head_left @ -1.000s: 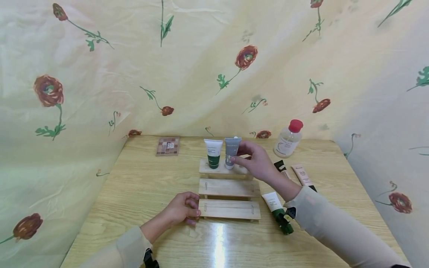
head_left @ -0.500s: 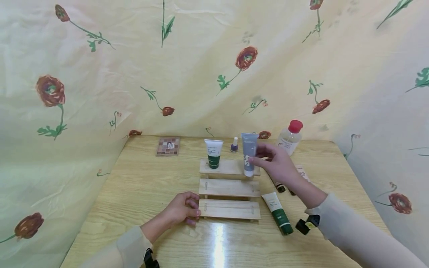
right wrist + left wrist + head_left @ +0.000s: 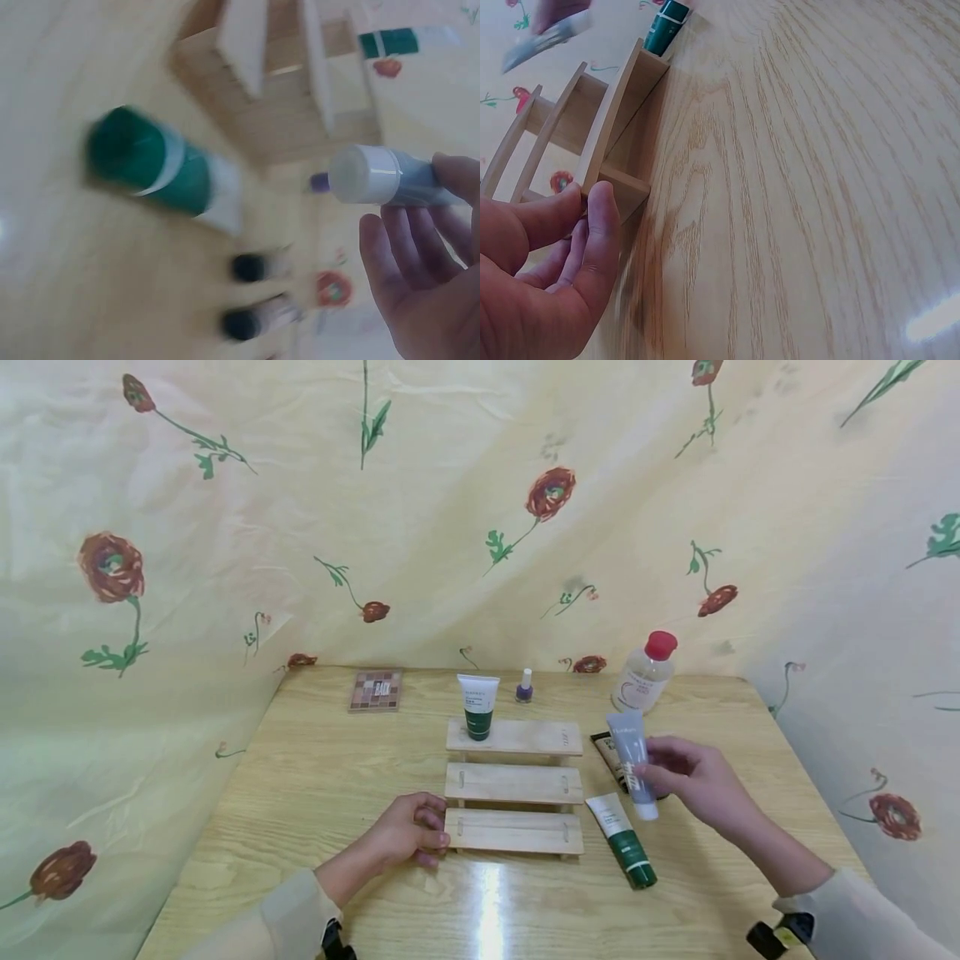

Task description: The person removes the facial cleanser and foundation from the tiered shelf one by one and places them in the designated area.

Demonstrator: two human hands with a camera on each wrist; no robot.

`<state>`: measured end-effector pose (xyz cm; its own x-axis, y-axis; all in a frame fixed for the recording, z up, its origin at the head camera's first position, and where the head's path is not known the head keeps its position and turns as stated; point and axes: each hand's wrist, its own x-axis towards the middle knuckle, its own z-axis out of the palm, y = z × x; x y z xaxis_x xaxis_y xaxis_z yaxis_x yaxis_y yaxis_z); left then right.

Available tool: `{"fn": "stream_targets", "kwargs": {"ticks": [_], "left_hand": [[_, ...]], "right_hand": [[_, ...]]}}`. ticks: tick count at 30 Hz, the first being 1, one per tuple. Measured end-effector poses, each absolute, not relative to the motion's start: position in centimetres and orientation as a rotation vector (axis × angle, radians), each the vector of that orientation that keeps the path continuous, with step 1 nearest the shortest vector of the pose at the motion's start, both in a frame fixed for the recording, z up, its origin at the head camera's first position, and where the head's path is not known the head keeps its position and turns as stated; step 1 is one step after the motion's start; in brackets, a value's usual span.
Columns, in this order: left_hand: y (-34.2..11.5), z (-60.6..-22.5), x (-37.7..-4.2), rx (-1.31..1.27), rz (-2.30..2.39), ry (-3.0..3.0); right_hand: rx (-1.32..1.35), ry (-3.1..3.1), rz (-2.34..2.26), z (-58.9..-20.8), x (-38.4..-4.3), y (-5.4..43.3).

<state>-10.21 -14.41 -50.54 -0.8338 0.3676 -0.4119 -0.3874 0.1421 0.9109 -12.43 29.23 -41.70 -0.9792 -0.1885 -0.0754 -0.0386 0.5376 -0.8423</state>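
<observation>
The grey tube (image 3: pixel 628 750) is pinched about its middle between thumb and fingers of the right hand (image 3: pixel 697 781), and is held above the desk (image 3: pixel 300 768) to the right of the rack (image 3: pixel 513 783), tilted, cap (image 3: pixel 647 812) lowest. By the left hand (image 3: pixel 408 828), the left end of the rack's lowest shelf is pinched. The grey tube can be expected to be light, soft-walled and a little slippery; it is best gripped lightly, near the stiff cap, lest the body be dented. The rack, seemingly light and rigid, could be shoved easily and is well steadied by a shelf end. Near the grey tube, a green tube (image 3: pixel 621 841) is laid on the desk; on the top shelf a small tube (image 3: pixel 478 706) is stood upright. Farther back, nail polish (image 3: pixel 524 687) and a bottle (image 3: pixel 642 683) can be seen
</observation>
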Motion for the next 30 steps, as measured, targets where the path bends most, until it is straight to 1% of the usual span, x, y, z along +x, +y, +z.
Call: {"fn": "stream_targets", "kwargs": {"ticks": [7,15,21,30], "left_hand": [[-14.3,-50.5,-10.1,-0.016,1.747,1.867],[-14.3,-50.3,-10.1,-0.009,1.742,1.877],[-14.2,-50.2,-10.1,-0.014,1.744,1.878],[-14.2,-50.2,-10.1,-0.011,1.745,1.87]], "right_hand": [[-0.048,2.5,-1.441,-45.1,-10.2,32.2],[0.106,2.424,-1.348,-48.0,-8.1,34.2],[0.143,2.388,-1.323,-49.1,-7.4,34.8],[0.203,2.372,-1.282,-49.9,-7.3,35.2]]}}
